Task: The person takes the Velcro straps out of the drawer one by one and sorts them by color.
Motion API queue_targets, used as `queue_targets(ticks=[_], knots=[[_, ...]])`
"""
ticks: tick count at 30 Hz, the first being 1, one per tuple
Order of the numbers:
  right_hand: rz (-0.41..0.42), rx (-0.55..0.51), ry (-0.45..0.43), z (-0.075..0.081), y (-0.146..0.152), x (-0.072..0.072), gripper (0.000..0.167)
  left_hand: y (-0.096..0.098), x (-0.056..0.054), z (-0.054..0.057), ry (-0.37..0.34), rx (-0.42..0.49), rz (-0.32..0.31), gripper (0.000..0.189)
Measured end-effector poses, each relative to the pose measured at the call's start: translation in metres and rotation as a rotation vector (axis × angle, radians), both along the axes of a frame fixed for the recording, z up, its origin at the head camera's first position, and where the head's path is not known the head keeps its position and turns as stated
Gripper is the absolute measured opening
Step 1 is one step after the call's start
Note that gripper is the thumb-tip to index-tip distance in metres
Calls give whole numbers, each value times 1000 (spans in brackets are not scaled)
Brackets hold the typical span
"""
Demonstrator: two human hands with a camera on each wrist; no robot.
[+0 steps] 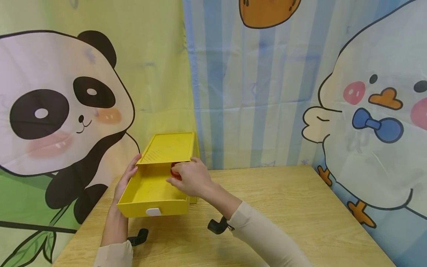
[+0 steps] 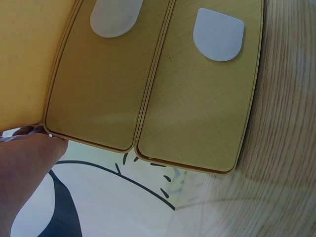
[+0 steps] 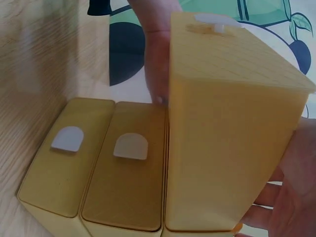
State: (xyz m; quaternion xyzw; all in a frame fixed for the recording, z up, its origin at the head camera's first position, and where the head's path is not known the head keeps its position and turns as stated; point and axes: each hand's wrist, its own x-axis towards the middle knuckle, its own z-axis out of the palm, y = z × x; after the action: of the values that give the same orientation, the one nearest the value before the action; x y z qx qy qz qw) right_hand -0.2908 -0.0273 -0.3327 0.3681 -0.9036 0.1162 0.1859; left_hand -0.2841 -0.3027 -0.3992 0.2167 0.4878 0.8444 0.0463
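Observation:
A yellow drawer cabinet [image 1: 168,147] stands on the table with its top drawer [image 1: 153,208] pulled far out toward me. My left hand [image 1: 125,181] rests against the cabinet's left side near the drawer opening, fingers stretched along it. Over the drawer's right wall reaches my right hand [image 1: 191,178], its thumb and fingers pinching a rounded red object [image 1: 174,174] at the back of the drawer. Most of that red object is hidden by the hand, and I cannot tell its kind. The drawer floor [image 1: 156,187] shows bare yellow in front of it.
Two lower drawers, a middle one [image 3: 123,182] and a bottom one [image 3: 61,173], are closed beneath, each with a white tab handle. The wooden table [image 1: 267,207] extends to the right. Behind it hangs a cartoon-printed cloth [image 1: 250,92]. Black wrist mounts [image 1: 217,225] stick out from the forearms.

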Motion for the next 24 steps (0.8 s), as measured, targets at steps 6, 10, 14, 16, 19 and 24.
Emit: queue_targets(ticks=[6, 10, 14, 16, 19, 24], knots=[[-73, 74, -41, 2, -2, -4, 37, 0, -2, -1, -13, 1, 4, 53], [-115, 150, -62, 1, -4, -5, 45, 0, -3, -1, -13, 0, 8, 53], [-118, 166, -57, 0, -5, -4, 48, 0, -2, -1, -13, -13, 12, 53], [-111, 148, -43, 0, -5, -3, 46, 0, -2, -1, -12, -16, 14, 54], [-87, 114, -6, 2, -5, -1, 38, -1, -2, -1, -6, -11, 9, 55], [-17, 72, 40, 4, -5, 2, 21, -1, -1, -2, 11, 12, -11, 54]])
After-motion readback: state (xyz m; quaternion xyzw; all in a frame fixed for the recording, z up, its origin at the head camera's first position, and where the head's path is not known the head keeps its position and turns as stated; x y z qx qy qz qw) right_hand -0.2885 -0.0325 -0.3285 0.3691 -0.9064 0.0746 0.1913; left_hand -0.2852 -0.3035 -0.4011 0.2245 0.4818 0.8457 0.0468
